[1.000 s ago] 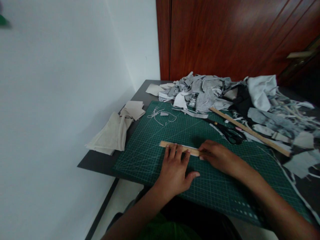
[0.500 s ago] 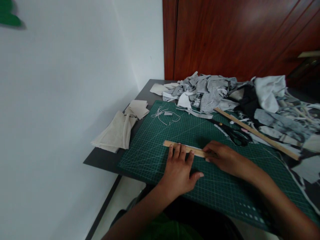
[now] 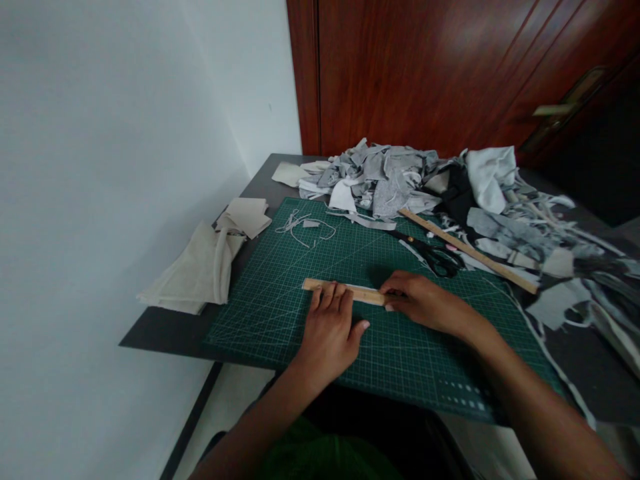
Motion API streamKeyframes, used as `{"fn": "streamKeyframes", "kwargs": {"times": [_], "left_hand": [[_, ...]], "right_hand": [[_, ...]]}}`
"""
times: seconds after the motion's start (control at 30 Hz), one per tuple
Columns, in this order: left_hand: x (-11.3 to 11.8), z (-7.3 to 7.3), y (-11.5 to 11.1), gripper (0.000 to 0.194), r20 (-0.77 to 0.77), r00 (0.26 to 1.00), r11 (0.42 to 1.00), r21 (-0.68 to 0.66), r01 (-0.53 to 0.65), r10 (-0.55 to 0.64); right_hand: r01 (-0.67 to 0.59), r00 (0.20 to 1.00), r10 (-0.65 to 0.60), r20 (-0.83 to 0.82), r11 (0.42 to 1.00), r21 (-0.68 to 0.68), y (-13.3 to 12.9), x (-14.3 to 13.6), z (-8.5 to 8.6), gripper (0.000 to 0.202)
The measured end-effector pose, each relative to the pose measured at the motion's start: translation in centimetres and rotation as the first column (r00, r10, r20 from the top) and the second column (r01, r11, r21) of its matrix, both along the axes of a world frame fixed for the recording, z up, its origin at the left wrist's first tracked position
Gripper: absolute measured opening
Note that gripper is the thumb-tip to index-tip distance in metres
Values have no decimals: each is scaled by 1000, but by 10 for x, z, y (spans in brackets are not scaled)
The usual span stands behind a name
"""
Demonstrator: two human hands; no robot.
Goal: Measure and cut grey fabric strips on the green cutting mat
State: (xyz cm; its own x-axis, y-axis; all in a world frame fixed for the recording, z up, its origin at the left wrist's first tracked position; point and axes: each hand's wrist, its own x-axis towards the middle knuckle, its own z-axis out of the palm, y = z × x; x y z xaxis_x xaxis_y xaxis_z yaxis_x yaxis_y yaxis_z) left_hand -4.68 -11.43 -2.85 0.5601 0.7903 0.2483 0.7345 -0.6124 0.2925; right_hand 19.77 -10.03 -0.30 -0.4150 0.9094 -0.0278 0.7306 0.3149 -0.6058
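Observation:
A short wooden ruler (image 3: 369,295) lies across the green cutting mat (image 3: 260,293), with a thin white edge of cloth showing along its far side. My left hand (image 3: 329,327) presses its fingertips onto the left half of the ruler, fingers extended and thumb out to the side. At the right end, my right hand (image 3: 420,299) pinches the ruler between thumb and fingers; the hand partly hides that end. Black scissors (image 3: 433,255) rest on the mat beyond my right hand.
A longer wooden stick (image 3: 470,252) lies slanted at right. Grey and white fabric scraps (image 3: 390,177) are heaped along the back. Folded beige cloth (image 3: 200,267) sits at the table's left edge, and white cord (image 3: 300,223) lies on the mat. Wall left, door (image 3: 410,73) behind.
My view has turned right, so everything sits further left in the picture and more of the door shows. The left fingers are closer together; both hands stay at the ruler.

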Motion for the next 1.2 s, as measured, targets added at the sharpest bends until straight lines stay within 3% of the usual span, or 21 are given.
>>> {"fn": "streamKeyframes", "kwargs": {"times": [0.2, 0.43, 1.2], "left_hand": [[-7, 1, 6, 37, -21, 1000, 1000, -9, 7, -7], [-10, -4, 1, 47, -63, 998, 998, 58, -12, 16], [-10, -3, -1, 50, -71, 997, 999, 40, -18, 20]], "right_hand": [[6, 1000, -6, -9, 1000, -17, 2, 4, -10, 13], [27, 998, -30, -57, 998, -50, 2, 5, -15, 13], [33, 999, -34, -26, 998, -53, 3, 7, -21, 14]]}}
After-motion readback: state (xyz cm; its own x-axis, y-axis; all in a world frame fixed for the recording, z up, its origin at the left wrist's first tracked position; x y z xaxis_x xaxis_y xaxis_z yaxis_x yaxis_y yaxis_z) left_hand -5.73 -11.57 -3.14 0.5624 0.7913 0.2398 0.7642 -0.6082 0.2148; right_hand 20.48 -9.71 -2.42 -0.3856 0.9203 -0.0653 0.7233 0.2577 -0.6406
